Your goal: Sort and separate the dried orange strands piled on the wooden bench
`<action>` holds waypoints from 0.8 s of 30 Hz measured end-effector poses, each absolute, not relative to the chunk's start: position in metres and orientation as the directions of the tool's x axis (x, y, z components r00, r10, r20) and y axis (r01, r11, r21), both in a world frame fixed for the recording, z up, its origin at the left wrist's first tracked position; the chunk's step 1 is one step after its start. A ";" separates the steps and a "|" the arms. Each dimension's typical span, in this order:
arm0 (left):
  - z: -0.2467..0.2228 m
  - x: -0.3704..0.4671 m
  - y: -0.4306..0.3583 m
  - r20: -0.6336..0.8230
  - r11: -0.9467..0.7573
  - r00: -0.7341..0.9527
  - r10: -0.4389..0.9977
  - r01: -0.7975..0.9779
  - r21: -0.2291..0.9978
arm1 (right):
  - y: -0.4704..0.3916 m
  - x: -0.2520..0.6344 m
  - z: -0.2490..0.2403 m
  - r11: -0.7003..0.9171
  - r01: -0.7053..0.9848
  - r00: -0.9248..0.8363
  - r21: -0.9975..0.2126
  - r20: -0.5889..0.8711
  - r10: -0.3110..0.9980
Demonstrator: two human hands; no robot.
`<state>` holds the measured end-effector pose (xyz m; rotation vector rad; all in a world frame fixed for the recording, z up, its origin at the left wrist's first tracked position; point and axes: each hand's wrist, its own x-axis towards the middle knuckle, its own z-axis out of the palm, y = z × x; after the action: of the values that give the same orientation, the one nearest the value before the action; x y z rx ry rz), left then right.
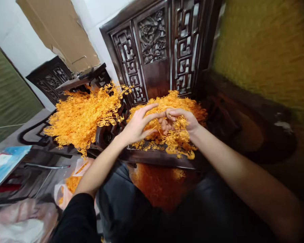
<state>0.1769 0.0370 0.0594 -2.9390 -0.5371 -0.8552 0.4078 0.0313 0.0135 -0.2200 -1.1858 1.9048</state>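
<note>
My left hand [140,124] reaches in from the left with its fingers stretched out and apart, nothing visibly gripped. Its fingertips come close to my right hand [181,119], whose thumb and fingers are closed on a thin-stemmed orange artificial flower sprig [178,136]. The sprig's small frilly heads hang below the right palm. Behind and under both hands spreads a heap of the same orange sprigs [190,106] on a dark wooden chair seat [157,157]. Where exactly the stems run between the right fingers is partly hidden.
Another large pile of orange sprigs [83,116] lies on dark furniture at left. A carved wooden chair back [155,74] rises behind the heap. Plastic bags [22,219] are at lower left, near a blue-topped board [8,165]. Cardboard [63,30] leans against the wall.
</note>
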 end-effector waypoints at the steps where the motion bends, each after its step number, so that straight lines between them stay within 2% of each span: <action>1: 0.051 0.181 0.038 0.551 -0.949 0.778 0.301 0.303 0.090 | 0.034 0.409 0.009 -0.209 -0.578 -0.637 -0.789 0.276 0.720; 5: 0.029 0.190 0.044 0.692 -0.903 0.632 0.350 0.425 0.069 | 0.037 0.413 -0.001 -0.240 -0.611 -0.652 -0.754 0.308 0.692; 7: 0.026 0.188 0.048 0.710 -0.894 0.609 0.353 0.443 0.064 | 0.037 0.414 0.000 -0.242 -0.615 -0.649 -0.750 0.308 0.696; 9: 0.028 0.182 0.053 0.714 -0.900 0.580 0.392 0.402 0.168 | 0.038 0.416 0.001 -0.233 -0.559 -0.628 -0.796 0.222 0.746; 12: 0.035 0.168 0.064 0.733 -0.809 0.362 0.576 0.379 0.449 | 0.045 0.420 -0.003 -0.147 -0.325 -0.480 -0.934 0.029 0.877; 14: 0.041 0.158 0.071 0.675 -0.723 0.276 0.684 0.377 0.578 | 0.053 0.425 -0.011 -0.042 -0.064 -0.363 -0.997 -0.016 0.932; 15: 0.044 0.154 0.075 0.631 -0.694 0.296 0.717 0.386 0.607 | 0.057 0.429 -0.016 0.027 0.087 -0.323 -0.996 -0.002 0.946; 17: 0.048 0.150 0.080 0.543 -0.685 0.417 0.729 0.435 0.585 | 0.065 0.437 -0.021 0.187 0.322 -0.283 -0.928 0.094 0.954; 18: 0.050 0.151 0.082 0.510 -0.701 0.482 0.713 0.463 0.543 | 0.066 0.441 -0.021 0.269 0.371 -0.277 -0.889 0.170 0.946; 20: 0.051 0.154 0.084 0.469 -0.748 0.583 0.663 0.498 0.439 | 0.066 0.445 -0.015 0.428 0.317 -0.229 -0.847 0.369 0.901; 22: 0.050 0.160 0.084 0.451 -0.786 0.644 0.618 0.506 0.355 | 0.059 0.443 -0.001 0.563 0.169 -0.075 -0.809 0.559 0.826; 24: 0.049 0.165 0.083 0.452 -0.811 0.674 0.584 0.496 0.309 | 0.051 0.435 0.012 0.647 0.080 0.108 -0.758 0.652 0.750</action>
<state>0.1653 0.0834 0.0488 -3.0193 -0.9823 -0.9078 0.4355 0.0505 0.0123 -0.7585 -1.3966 0.5695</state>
